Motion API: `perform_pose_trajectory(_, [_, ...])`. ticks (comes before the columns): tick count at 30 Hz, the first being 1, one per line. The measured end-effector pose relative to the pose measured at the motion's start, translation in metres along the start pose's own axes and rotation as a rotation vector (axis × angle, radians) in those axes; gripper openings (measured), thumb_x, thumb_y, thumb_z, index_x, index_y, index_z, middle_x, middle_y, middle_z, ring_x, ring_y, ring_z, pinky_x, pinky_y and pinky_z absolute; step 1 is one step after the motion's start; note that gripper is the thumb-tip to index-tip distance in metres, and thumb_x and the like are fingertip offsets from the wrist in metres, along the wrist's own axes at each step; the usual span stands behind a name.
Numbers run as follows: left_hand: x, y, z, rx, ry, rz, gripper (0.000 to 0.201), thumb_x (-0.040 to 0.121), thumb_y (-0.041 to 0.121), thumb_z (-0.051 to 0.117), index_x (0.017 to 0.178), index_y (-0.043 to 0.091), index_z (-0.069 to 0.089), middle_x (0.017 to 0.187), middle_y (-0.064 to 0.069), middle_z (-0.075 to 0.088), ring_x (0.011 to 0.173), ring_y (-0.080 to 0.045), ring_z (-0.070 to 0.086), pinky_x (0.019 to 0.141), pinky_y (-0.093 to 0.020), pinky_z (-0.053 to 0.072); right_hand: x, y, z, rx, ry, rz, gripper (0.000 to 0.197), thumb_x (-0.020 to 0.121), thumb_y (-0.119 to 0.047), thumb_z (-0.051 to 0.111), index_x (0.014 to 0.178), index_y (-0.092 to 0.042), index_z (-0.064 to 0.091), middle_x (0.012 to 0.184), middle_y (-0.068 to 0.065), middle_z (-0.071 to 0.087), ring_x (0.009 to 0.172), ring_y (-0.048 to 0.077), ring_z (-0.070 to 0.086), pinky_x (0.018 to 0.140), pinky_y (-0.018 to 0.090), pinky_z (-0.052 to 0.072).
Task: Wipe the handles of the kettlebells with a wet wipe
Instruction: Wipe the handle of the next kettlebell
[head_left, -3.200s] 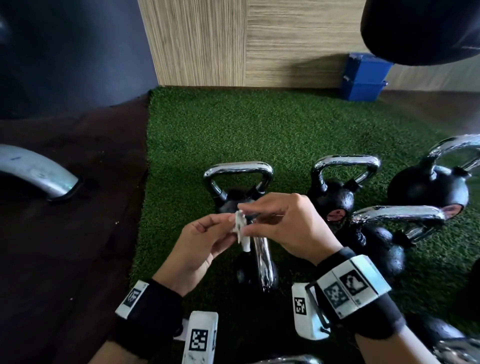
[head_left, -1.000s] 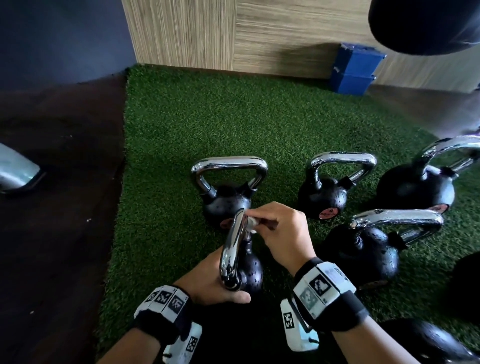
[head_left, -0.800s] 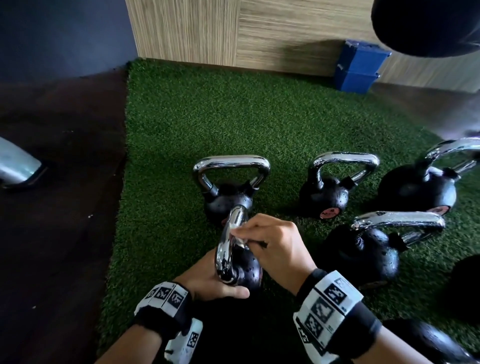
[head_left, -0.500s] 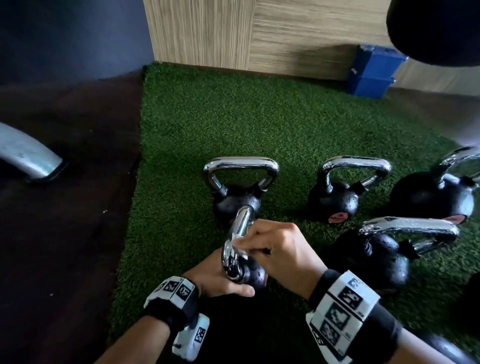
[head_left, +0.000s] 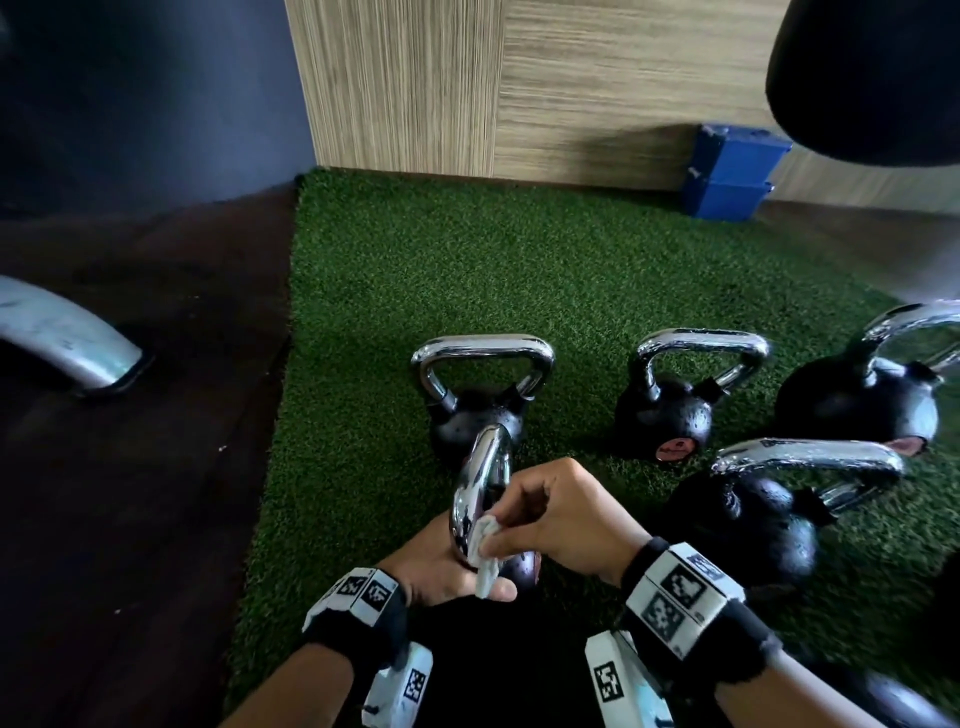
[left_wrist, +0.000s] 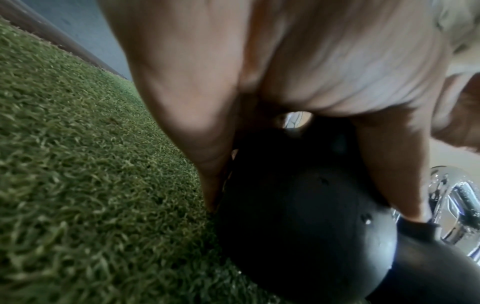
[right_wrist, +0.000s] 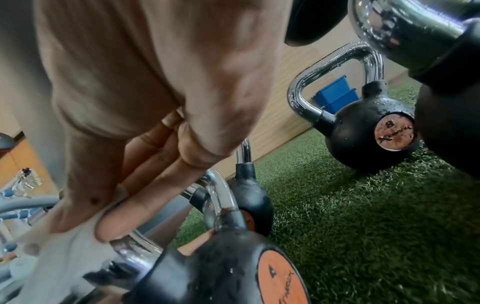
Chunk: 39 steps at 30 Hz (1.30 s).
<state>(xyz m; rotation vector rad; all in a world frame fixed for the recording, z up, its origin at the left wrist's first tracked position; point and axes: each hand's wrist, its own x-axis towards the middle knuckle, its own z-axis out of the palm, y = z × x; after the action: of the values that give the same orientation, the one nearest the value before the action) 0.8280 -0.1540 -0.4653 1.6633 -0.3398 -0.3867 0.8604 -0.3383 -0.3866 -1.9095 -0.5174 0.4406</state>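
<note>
The nearest kettlebell (head_left: 519, 569) is tipped, its chrome handle (head_left: 480, 493) edge-on to me. My left hand (head_left: 441, 561) grips its black ball; in the left wrist view the fingers (left_wrist: 389, 164) curl round the ball (left_wrist: 298, 226). My right hand (head_left: 561, 514) pinches a white wet wipe (head_left: 485, 551) against the near end of the handle. In the right wrist view the wipe (right_wrist: 64, 257) is pressed onto the handle (right_wrist: 221, 199) under thumb and forefinger, above the orange-labelled ball (right_wrist: 221, 267).
Several other black kettlebells with chrome handles stand on the green turf (head_left: 467, 270): one directly behind (head_left: 480, 415), others to the right (head_left: 670, 415), (head_left: 753, 530), (head_left: 857, 405). A blue box (head_left: 732, 171) sits by the wood wall. A grey metal leg (head_left: 62, 338) lies on the dark floor at left.
Both hands first held the wipe. Since then my left hand has gripped the kettlebell's ball, and my right hand has slid the wipe down the handle from its far end towards me.
</note>
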Motion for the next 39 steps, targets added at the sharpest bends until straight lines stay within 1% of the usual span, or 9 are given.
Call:
perform_pose_trajectory(3, [0.000,-0.004,-0.001,0.002,0.014,0.002,0.056,0.078,-0.005,0.082,0.128,0.011,0.061,0.122,-0.031,0.064,0.118,-0.046,0.063,0.103,-0.060,0.050,0.003,0.006,0.006,-0.089,-0.019,-0.002,0.023,0.059,-0.017,0.095,0.071,-0.021,0.076,0.078,-0.002,0.077,0.067,0.003,0.068,0.065,0.019,0.054])
perform_pose_trajectory(8, [0.002,-0.003,-0.003,0.059,-0.019,0.032,0.074,0.081,0.002,0.082,0.100,0.071,0.062,0.108,-0.014,0.076,0.097,-0.013,0.073,0.088,-0.031,0.059,0.005,0.019,0.010,-0.229,-0.018,0.010,0.022,0.060,-0.018,0.094,0.072,-0.026,0.078,0.072,-0.013,0.075,0.064,-0.004,0.066,0.061,0.011,0.048])
perform_pose_trajectory(12, [0.001,-0.005,-0.003,0.049,-0.015,-0.021,0.036,0.079,0.014,0.084,0.093,0.044,0.071,0.091,0.015,0.073,0.088,0.001,0.068,0.087,-0.025,0.053,0.009,0.022,-0.001,-0.179,-0.037,0.022,0.025,0.072,-0.015,0.088,0.093,-0.026,0.080,0.081,-0.009,0.077,0.073,0.002,0.070,0.069,0.019,0.054])
perform_pose_trajectory(18, [0.001,-0.008,-0.004,0.054,-0.071,0.008,0.032,0.083,0.009,0.084,0.110,0.018,0.071,0.106,0.001,0.075,0.103,-0.008,0.070,0.090,-0.017,0.051,0.011,0.018,-0.006,-0.331,-0.212,0.004,0.008,0.085,-0.021,0.077,0.091,-0.025,0.079,0.079,-0.017,0.071,0.067,-0.004,0.062,0.063,0.011,0.044])
perform_pose_trajectory(22, [-0.001,-0.004,-0.001,0.107,-0.056,0.011,0.038,0.078,0.010,0.088,0.103,0.032,0.070,0.096,0.009,0.074,0.093,-0.004,0.070,0.085,-0.016,0.052,0.009,0.013,-0.007,-0.190,-0.271,-0.013,0.017,0.087,-0.008,0.073,0.084,-0.023,0.078,0.090,0.007,0.076,0.082,0.023,0.070,0.078,0.035,0.056])
perform_pose_trajectory(28, [0.000,-0.002,0.004,0.155,-0.086,0.039,0.032,0.074,0.000,0.088,0.089,0.014,0.064,0.090,0.014,0.074,0.088,-0.003,0.070,0.086,-0.023,0.054,0.010,0.026,-0.004,-0.141,-0.340,0.078,0.036,0.090,-0.006,0.068,0.077,-0.038,0.078,0.072,-0.017,0.072,0.068,-0.006,0.063,0.069,0.017,0.050])
perform_pose_trajectory(32, [0.000,-0.010,0.002,0.187,-0.046,0.016,0.054,0.068,0.013,0.095,0.106,0.020,0.058,0.093,0.012,0.071,0.089,-0.002,0.067,0.086,-0.030,0.052,0.008,0.029,-0.005,0.016,-0.356,0.072,0.013,0.089,-0.002,0.068,0.099,-0.005,0.076,0.095,0.017,0.076,0.081,0.018,0.068,0.076,0.030,0.055])
perform_pose_trajectory(36, [0.001,-0.021,0.005,0.205,-0.013,-0.008,0.099,0.063,0.020,0.097,0.144,0.023,0.042,0.108,-0.002,0.071,0.098,-0.013,0.068,0.090,-0.039,0.054,0.001,0.039,0.002,0.375,-0.360,0.129,0.023,0.091,0.005,0.062,0.094,-0.012,0.077,0.086,0.000,0.077,0.073,0.007,0.071,0.068,0.019,0.056])
perform_pose_trajectory(39, [0.003,-0.025,0.005,0.278,0.038,0.006,0.105,0.056,0.023,0.099,0.145,0.030,0.042,0.130,0.001,0.064,0.117,-0.018,0.065,0.100,-0.049,0.054,0.000,0.048,0.006,0.606,-0.268,0.151,0.016,0.090,0.000,0.066,0.099,-0.007,0.076,0.091,0.006,0.076,0.078,0.014,0.073,0.072,0.025,0.059])
